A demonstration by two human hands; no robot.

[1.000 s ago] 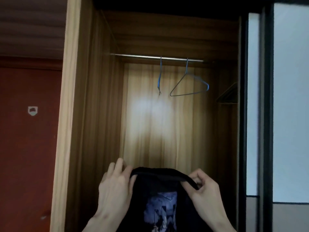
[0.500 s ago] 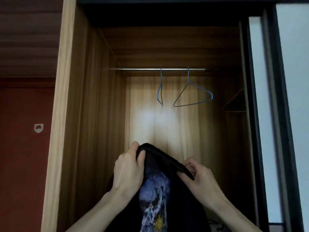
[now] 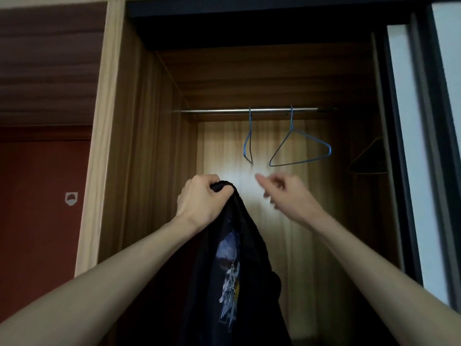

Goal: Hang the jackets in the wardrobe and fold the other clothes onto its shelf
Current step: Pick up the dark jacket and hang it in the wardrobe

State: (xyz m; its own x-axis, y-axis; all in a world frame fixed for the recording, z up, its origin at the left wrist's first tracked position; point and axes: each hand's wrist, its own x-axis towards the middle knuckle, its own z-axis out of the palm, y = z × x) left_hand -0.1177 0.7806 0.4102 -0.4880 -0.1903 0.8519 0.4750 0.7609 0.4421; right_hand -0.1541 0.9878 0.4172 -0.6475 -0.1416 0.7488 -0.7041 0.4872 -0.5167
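The left hand (image 3: 199,198), just left of the frame's centre, is clenched round the bunched top of a black garment (image 3: 232,265); the cloth hangs straight down from the fist to the lower edge of the frame, with a pale blue and white print showing on its front in the lower centre; whether it is a jacket or another kind of garment cannot be told. The right hand (image 3: 287,196), just right of centre, is blurred; it holds nothing, its fingers loosely curled and the forefinger stretched up and to the left, apart from the garment and below the hangers.

The open wardrobe (image 3: 139,146) fills the middle of the frame, its wooden side panel running down the left of centre; a metal rail (image 3: 224,111) crosses its upper part. Two blue wire hangers hang from the rail: the left hanger (image 3: 248,146) is turned edge-on just above the gap between the hands; the right hanger (image 3: 306,156) faces the camera at a slant, up and to the right of the right hand. At the right of the frame stands a dark-framed sliding door (image 3: 409,146); a red wall (image 3: 37,196) bearing a small white mark fills the left of the frame.
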